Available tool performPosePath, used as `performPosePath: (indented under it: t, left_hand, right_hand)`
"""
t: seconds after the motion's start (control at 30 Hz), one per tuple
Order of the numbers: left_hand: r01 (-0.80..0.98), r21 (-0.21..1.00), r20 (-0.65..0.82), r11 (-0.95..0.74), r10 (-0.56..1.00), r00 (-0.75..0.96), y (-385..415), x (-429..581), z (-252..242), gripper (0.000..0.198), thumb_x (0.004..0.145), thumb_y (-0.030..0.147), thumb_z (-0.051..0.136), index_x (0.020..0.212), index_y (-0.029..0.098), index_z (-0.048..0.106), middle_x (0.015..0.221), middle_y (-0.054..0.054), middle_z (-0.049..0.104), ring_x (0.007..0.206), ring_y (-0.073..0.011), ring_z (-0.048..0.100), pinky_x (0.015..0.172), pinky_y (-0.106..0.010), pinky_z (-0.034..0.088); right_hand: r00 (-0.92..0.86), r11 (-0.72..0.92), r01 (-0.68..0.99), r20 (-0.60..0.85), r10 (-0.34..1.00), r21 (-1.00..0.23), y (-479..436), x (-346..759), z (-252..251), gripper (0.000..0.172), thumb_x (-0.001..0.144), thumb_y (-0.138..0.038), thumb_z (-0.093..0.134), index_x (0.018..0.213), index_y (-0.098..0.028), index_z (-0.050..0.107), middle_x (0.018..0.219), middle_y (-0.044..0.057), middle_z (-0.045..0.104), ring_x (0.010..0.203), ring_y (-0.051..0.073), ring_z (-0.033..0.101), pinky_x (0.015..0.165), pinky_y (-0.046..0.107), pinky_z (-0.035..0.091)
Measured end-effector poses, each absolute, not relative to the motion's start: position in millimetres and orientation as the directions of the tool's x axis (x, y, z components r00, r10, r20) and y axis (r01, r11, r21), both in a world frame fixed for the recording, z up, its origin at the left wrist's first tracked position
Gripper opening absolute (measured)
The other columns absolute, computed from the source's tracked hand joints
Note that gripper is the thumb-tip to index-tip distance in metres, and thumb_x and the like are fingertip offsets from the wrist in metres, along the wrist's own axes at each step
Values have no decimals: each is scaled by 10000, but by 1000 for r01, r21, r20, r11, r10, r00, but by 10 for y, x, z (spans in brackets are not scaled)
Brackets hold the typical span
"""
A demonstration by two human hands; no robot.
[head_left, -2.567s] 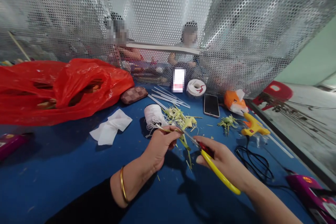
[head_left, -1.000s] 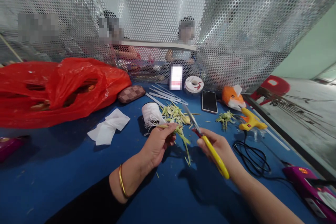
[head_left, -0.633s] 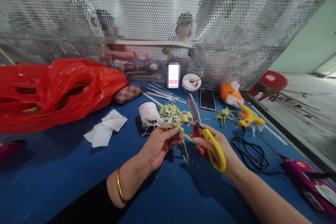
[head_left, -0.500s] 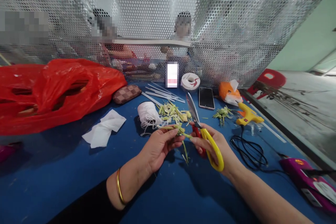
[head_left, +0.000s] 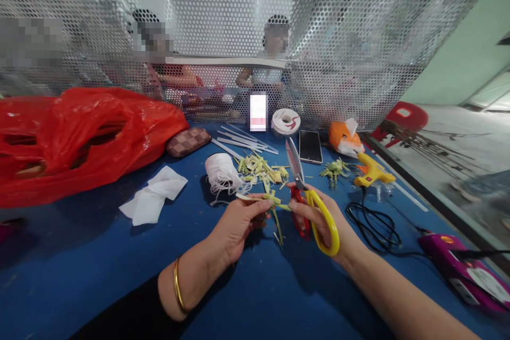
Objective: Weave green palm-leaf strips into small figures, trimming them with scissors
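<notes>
Two bare hands work over the blue bench (head_left: 258,300). The left hand (head_left: 235,223), a gold bangle at its wrist, has its fingers closed on a small bunch of thin, yellow-green plant strips (head_left: 272,198), held above the bench between both hands. The right hand (head_left: 324,218) grips metal scissors with one red and one yellow handle (head_left: 313,199), its thumb meeting the end of one strip. A second ago that hand was apart from the bunch and the blades slanted left; now they point more upright, away from the strips. Just beyond the left fingers sits a spool of white thread (head_left: 221,169) with loose ends trailing; beside it lies a loose heap of yellow-green clippings (head_left: 255,167). Farther back are narrow white strips (head_left: 243,141) and a black-screened phone (head_left: 310,146), before a perforated silver screen (head_left: 223,10).
</notes>
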State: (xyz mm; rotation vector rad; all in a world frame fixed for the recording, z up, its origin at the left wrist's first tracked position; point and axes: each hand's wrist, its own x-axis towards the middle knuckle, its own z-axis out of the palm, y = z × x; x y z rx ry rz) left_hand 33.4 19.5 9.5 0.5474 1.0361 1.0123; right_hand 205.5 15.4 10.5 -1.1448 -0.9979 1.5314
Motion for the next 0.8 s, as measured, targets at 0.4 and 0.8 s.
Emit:
performPosePath:
  t: [0.4, 0.8]
  left_hand:
    - [-464, 729, -486, 503, 858, 167, 188, 328, 113, 200, 676, 280, 799, 780, 136, 708, 708, -17, 683, 596, -113, 627, 567, -224, 475]
    - [-367, 850, -402, 377, 916, 9, 253, 239, 125, 380, 659, 494, 766, 825, 152, 743, 777, -59, 716, 647, -128, 624, 577, -229, 444]
  right_hand:
    - [-106, -199, -230, -179, 978, -953, 141, 2029, 114, 526, 638, -321, 810, 1069, -192, 537, 632, -66, 557, 428, 81, 458, 359, 204, 391]
    - [-132, -177, -266, -146, 980, -948, 165, 2077, 90, 511, 686, -310, 776, 1117, -164, 545, 596, -59, 546, 460, 86, 463, 442, 217, 391]
